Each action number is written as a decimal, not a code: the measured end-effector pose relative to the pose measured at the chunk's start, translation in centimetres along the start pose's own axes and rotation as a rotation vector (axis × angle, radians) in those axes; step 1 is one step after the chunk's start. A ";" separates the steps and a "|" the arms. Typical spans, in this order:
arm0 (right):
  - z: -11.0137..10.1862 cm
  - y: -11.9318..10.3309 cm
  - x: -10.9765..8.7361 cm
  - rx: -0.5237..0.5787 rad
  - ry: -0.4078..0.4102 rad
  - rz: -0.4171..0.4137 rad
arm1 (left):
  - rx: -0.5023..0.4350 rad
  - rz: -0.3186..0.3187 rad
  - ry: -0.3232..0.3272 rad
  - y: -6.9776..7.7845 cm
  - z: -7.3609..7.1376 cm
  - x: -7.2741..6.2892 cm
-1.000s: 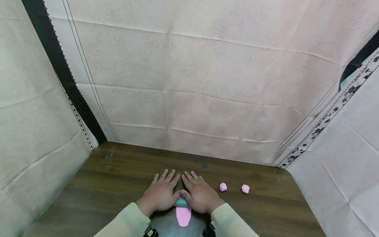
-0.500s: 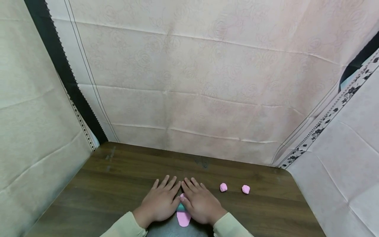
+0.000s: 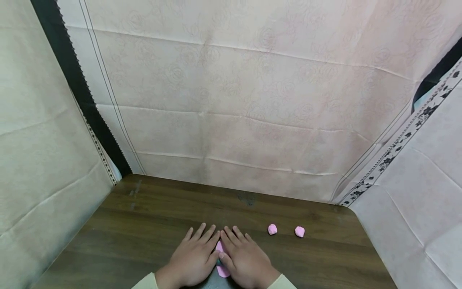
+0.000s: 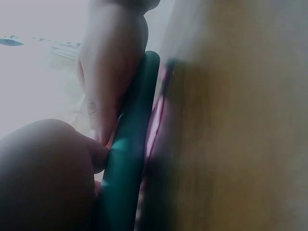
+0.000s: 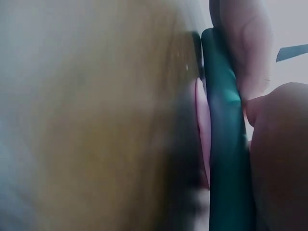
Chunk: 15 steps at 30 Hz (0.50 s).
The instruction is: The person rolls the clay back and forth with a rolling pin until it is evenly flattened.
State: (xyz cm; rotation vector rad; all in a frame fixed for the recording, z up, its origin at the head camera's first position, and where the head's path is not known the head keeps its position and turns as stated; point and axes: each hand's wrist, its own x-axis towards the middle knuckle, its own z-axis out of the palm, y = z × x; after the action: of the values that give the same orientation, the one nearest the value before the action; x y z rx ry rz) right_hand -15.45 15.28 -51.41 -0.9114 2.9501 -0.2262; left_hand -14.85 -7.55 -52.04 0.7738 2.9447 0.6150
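Under both palms lies a green rolling pin (image 4: 130, 139), a smooth rod that also fills much of the right wrist view. My left hand (image 3: 193, 257) rests on its left part with straight, spread fingers. On its right part presses my right hand (image 3: 249, 259), fingers likewise extended, the two thumbs close together at the middle. A flattened pink piece of clay or dough (image 3: 223, 271) lies beneath the pin, its far and near ends peeking out between the hands. Most of the pin is hidden from the head view.
A dark board (image 3: 211, 283) lies under the pink sheet, mostly covered by the hands. Two small pink lumps (image 3: 272, 229) sit to the right on the brown wooden table (image 3: 162, 200). Pale patterned cloth (image 3: 234, 100) hangs behind and at both sides.
Both hands have moved back toward the body, rolling the pin with them. More of the pink sheet's far end shows now, and less of its near end.
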 end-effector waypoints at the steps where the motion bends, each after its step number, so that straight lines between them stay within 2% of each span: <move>1: 0.0 -0.1 -0.2 0.002 -0.004 0.001 | 0.002 0.007 0.002 0.1 0.0 -0.2; 6: 0.2 -0.7 -0.9 -0.016 -0.042 0.001 | 0.004 0.037 -0.005 0.3 0.0 -1.0; 10: 0.4 -0.9 -1.5 -0.022 -0.080 -0.010 | 0.048 0.046 -0.034 0.1 0.5 -1.6; 15: 1.1 -0.7 -2.3 -0.056 -0.049 -0.058 | 0.118 0.063 -0.015 0.1 1.3 -2.2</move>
State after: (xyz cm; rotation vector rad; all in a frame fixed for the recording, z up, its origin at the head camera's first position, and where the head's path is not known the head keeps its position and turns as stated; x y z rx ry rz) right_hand -13.12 15.86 -52.35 -0.9958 2.9017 -0.1224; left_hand -12.69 -8.07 -53.40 0.8798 2.9758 0.4392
